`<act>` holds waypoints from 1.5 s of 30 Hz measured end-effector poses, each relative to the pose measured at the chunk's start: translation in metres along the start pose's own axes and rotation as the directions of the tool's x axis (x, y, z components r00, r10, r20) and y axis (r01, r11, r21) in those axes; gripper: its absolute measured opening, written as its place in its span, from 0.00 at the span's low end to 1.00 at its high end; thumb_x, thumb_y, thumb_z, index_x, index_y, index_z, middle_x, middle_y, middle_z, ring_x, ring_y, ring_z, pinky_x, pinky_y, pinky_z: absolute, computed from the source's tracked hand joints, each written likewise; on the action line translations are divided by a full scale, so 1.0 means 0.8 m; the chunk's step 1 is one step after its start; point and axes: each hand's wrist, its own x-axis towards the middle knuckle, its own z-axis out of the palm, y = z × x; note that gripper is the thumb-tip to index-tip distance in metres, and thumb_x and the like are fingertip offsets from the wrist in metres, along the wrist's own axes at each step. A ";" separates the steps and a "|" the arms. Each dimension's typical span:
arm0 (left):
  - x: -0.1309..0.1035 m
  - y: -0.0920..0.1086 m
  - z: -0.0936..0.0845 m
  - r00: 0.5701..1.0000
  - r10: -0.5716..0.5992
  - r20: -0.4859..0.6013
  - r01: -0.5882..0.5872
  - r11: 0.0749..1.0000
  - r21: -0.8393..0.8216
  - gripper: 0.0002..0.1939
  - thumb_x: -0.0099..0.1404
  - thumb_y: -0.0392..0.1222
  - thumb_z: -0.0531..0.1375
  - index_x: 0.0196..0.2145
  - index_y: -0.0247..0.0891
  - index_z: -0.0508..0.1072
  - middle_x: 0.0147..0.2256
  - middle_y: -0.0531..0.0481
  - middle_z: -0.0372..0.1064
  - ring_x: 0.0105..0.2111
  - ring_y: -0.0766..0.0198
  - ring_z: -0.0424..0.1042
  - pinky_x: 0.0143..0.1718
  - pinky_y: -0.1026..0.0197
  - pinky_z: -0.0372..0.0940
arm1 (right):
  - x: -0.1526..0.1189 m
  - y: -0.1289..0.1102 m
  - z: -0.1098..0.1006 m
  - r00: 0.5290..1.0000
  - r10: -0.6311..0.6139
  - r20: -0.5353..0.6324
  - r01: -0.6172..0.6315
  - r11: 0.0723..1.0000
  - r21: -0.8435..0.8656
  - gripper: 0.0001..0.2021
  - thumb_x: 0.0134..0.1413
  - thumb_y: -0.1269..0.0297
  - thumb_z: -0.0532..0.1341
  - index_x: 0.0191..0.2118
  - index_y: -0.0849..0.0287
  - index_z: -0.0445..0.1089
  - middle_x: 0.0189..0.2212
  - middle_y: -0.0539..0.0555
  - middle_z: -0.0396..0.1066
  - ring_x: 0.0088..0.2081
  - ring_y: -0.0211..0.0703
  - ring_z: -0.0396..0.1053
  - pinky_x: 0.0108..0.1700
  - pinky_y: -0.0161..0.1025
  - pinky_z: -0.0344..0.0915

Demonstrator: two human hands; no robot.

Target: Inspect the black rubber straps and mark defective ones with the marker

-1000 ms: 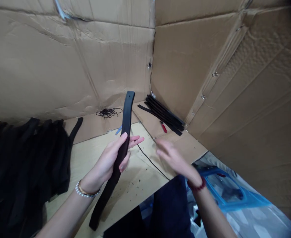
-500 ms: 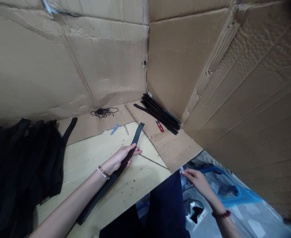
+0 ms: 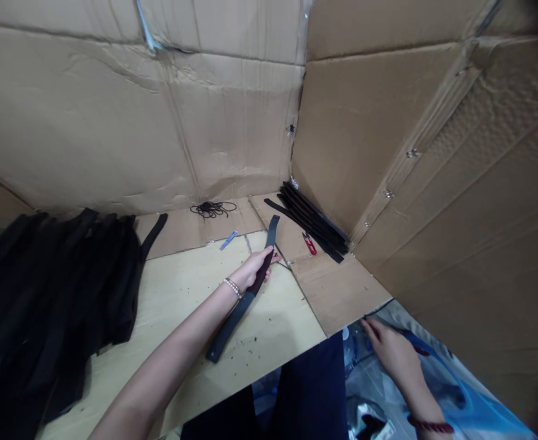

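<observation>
A long black strip (image 3: pixel 234 324) lies slantwise over the pale board, and my left hand (image 3: pixel 258 266) is wrapped round its upper part. The strip's far end rises past my fingers. A thin dark cord shows just right of that hand. My right hand (image 3: pixel 383 339) is off the board's right edge with thumb and fingers pinched together; what they hold is too small to make out. Red snips (image 3: pixel 309 244) lie on the cardboard beside a bundle of black strips (image 3: pixel 314 214).
A large heap of black strips (image 3: pixel 67 293) covers the left side. A tangle of black cord (image 3: pixel 212 209) and a small blue-and-white item (image 3: pixel 228 240) lie toward the back. Cardboard walls (image 3: pixel 232 122) stand behind and right. Blue plastic (image 3: pixel 474 415) is below right.
The view has shifted left, so things appear farther right. My left hand and the strip have moved away from me across the board. The cord's visible stretch near my left hand is shorter.
</observation>
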 end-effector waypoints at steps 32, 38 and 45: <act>-0.256 0.127 -0.067 0.671 0.736 -0.090 -0.738 0.675 0.008 0.15 0.68 0.52 0.59 0.32 0.38 0.67 0.20 0.61 0.52 0.12 0.79 0.52 0.13 0.73 0.49 | 0.174 -0.469 -0.152 0.671 -0.549 -0.499 0.738 0.425 0.525 0.19 0.73 0.52 0.39 0.46 0.57 0.61 0.36 0.52 0.69 0.36 0.37 0.67 0.41 0.36 0.64; -0.251 0.119 -0.058 0.677 0.732 -0.074 -0.733 0.680 0.007 0.15 0.67 0.52 0.60 0.32 0.38 0.66 0.20 0.61 0.53 0.13 0.78 0.52 0.12 0.73 0.48 | 0.103 -0.462 -0.229 0.554 -0.410 -0.724 0.769 -0.080 0.634 0.12 0.54 0.53 0.68 0.37 0.55 0.77 0.37 0.50 0.71 0.31 0.34 0.65 0.34 0.36 0.65; -0.244 0.115 -0.052 0.748 0.661 -0.053 -0.663 0.745 -0.070 0.17 0.67 0.55 0.59 0.33 0.38 0.65 0.20 0.61 0.53 0.12 0.78 0.52 0.12 0.73 0.48 | 0.097 -0.448 -0.230 0.583 -0.420 -0.695 0.785 0.071 0.615 0.11 0.53 0.54 0.69 0.28 0.56 0.78 0.25 0.47 0.69 0.25 0.33 0.64 0.26 0.35 0.60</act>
